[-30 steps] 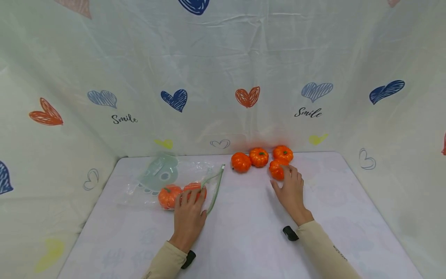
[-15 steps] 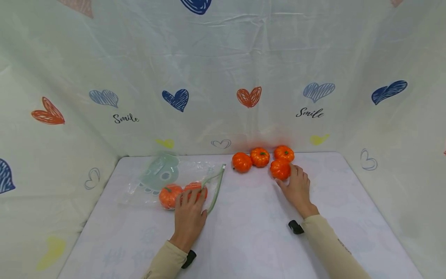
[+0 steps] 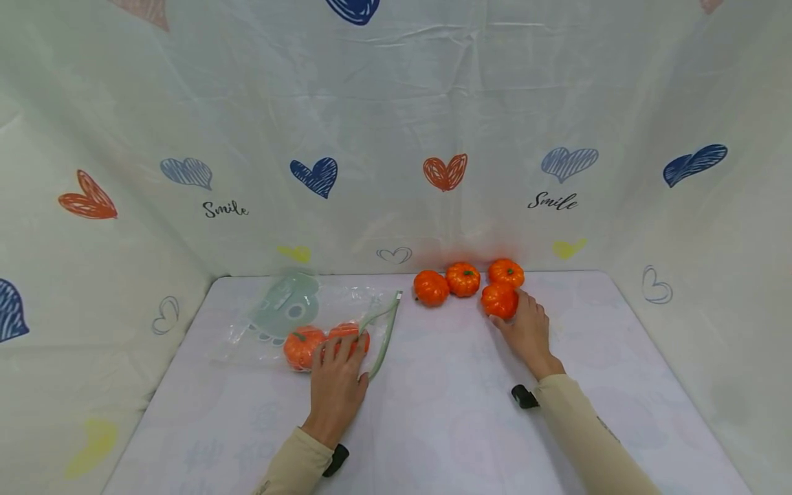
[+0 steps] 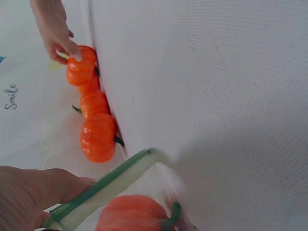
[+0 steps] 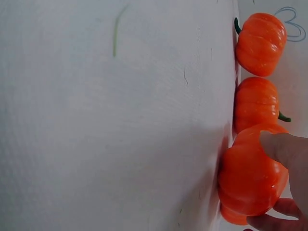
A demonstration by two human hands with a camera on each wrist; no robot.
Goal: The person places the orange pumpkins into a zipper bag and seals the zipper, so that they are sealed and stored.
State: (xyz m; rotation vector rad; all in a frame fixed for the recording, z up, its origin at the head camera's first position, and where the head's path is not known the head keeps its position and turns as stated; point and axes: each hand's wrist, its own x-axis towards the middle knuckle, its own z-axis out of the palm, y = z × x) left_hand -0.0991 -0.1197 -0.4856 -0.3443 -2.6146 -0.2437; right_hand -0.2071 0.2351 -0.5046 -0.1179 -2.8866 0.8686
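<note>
My left hand (image 3: 336, 388) grips the mouth edge of a clear plastic zip bag (image 3: 346, 300), which lies on the left of the table. The bag has a green strip along its mouth, seen gaping in the left wrist view, and a pale green printed figure. Two small orange pumpkins (image 3: 303, 348) are inside, one partly covered by my left fingers. On the right, my right hand (image 3: 529, 337) holds another orange pumpkin (image 3: 498, 300) between thumb and fingers. In the right wrist view the thumb presses on the pumpkin (image 5: 250, 173) from above; some fingers are partly hidden.
Three more pumpkins stand along the back edge: a left one (image 3: 431, 288), a middle one (image 3: 463, 279) and a right one (image 3: 506, 273) just behind the held one. A white curtain (image 3: 371, 103) printed with hearts rises behind the white table (image 3: 433, 412).
My right hand shifted slightly right and closed its thumb and fingers around the front right pumpkin, which turned a little. My left hand stayed at the bag.
</note>
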